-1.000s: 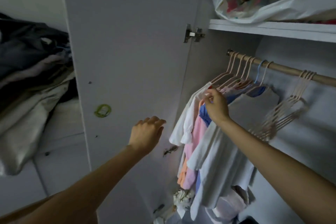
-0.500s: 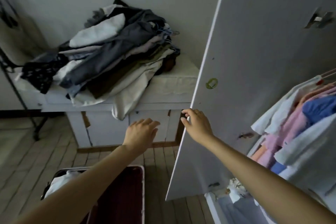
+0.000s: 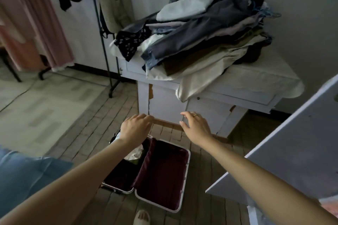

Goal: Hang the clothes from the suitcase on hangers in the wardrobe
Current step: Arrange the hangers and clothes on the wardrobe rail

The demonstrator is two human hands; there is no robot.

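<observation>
An open suitcase with dark red lining lies on the tiled floor below my arms. A few crumpled light garments sit in its left half; the right half looks bare. My left hand hovers above the suitcase's far left corner, fingers relaxed, holding nothing. My right hand hovers beside it, fingers spread, a ring on one finger, also holding nothing. The white wardrobe door stands open at the right edge; the rail and hangers are out of view.
A white cabinet behind the suitcase carries a heap of dark and beige clothes. A black clothes rack with hanging garments stands at the back left. Blue fabric lies at the lower left. A slippered foot shows at the bottom.
My view swung from the wardrobe interior left and down to the suitcase. My right hand left the hanging clothes, touched the door edge, then let go; both hands now hover over the suitcase.
</observation>
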